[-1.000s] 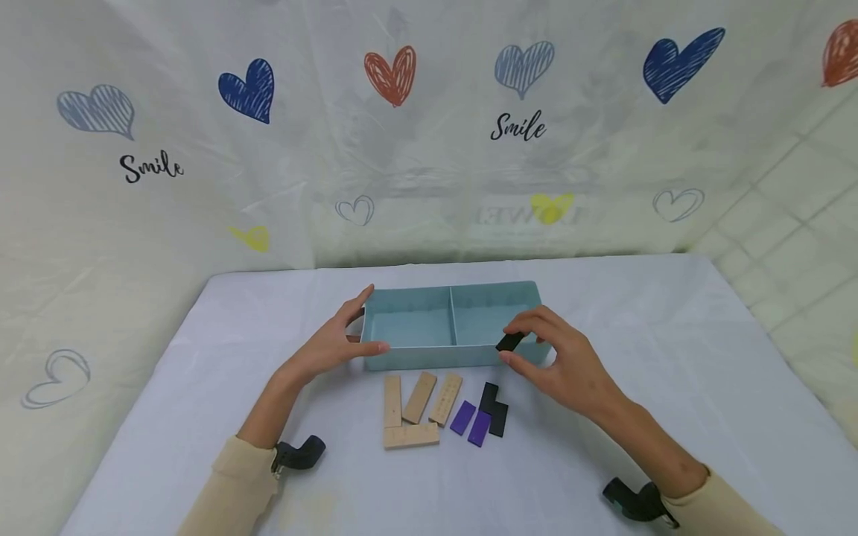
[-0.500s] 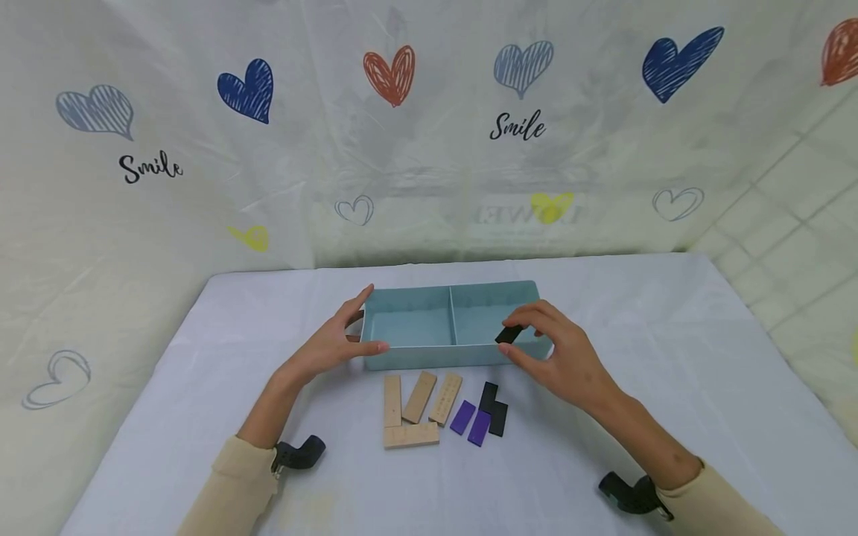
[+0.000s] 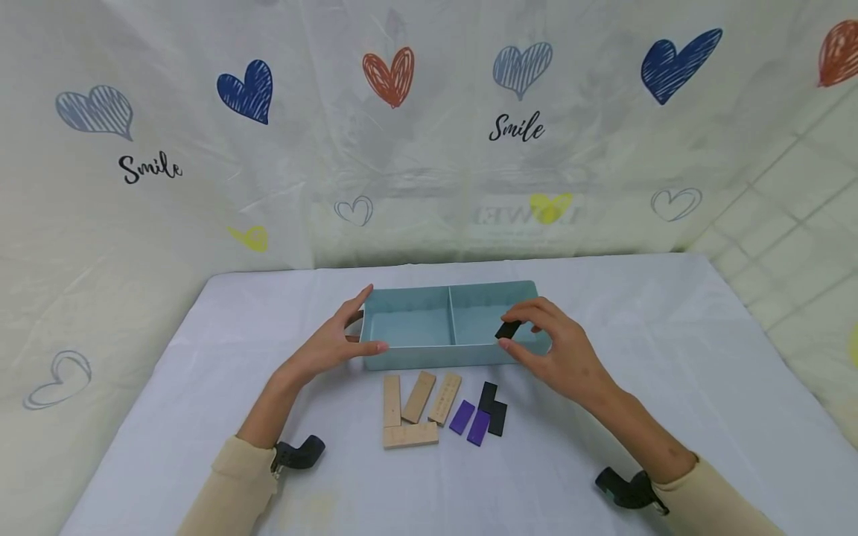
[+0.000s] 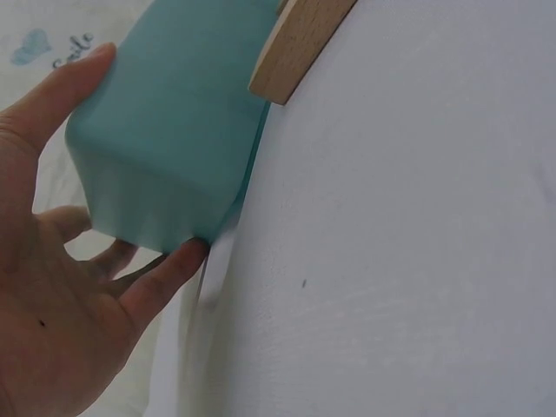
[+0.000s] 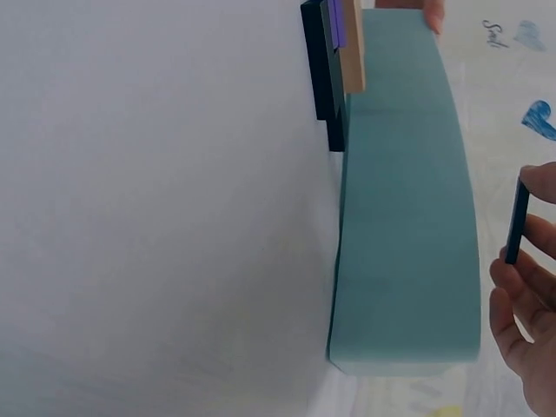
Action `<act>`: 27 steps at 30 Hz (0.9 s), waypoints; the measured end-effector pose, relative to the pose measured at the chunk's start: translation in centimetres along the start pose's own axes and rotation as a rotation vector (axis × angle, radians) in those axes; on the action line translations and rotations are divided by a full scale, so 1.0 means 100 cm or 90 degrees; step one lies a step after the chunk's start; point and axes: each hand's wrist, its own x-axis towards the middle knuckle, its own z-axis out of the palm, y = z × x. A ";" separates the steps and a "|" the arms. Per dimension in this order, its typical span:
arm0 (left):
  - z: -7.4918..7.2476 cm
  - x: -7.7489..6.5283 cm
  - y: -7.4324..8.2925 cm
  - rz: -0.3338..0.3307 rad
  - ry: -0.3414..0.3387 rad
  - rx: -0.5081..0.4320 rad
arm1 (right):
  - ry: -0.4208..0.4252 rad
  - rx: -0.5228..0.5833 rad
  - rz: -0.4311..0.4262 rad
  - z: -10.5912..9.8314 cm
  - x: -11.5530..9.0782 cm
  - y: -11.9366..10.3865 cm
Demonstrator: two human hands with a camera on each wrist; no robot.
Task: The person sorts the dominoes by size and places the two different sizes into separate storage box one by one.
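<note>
A light-blue storage box [image 3: 436, 359] with one divider and two compartments stands on the table. My left hand [image 3: 328, 346] holds its left end, with the thumb at the front wall and the other fingers about the end wall. In the left wrist view the fingertips [image 4: 178, 265] touch the lower end of the box [image 4: 174, 104]. My right hand [image 3: 561, 361] pinches a small black block [image 3: 508, 330] between thumb and fingers, over the front rim of the right compartment. The right wrist view shows that block [image 5: 518, 221] edge-on, apart from the box wall [image 5: 404, 217].
In front of the box lie several plain wooden blocks [image 3: 410, 435], two purple blocks [image 3: 479, 428] and two black blocks [image 3: 497, 419]. A white cloth covers the table [image 3: 375, 499]. Behind it hangs a sheet printed with hearts [image 3: 429, 171].
My right hand has risen slightly and moved away from me with the black block, from before the box's front wall to over its rim. My left hand and the box stay put.
</note>
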 end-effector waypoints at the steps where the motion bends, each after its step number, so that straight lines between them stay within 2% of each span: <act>1: 0.000 0.000 0.000 0.000 0.000 -0.001 | -0.001 0.001 0.003 0.000 0.000 0.000; 27: 0.000 0.001 -0.001 -0.003 0.002 0.002 | -0.042 0.005 0.060 0.007 0.012 0.002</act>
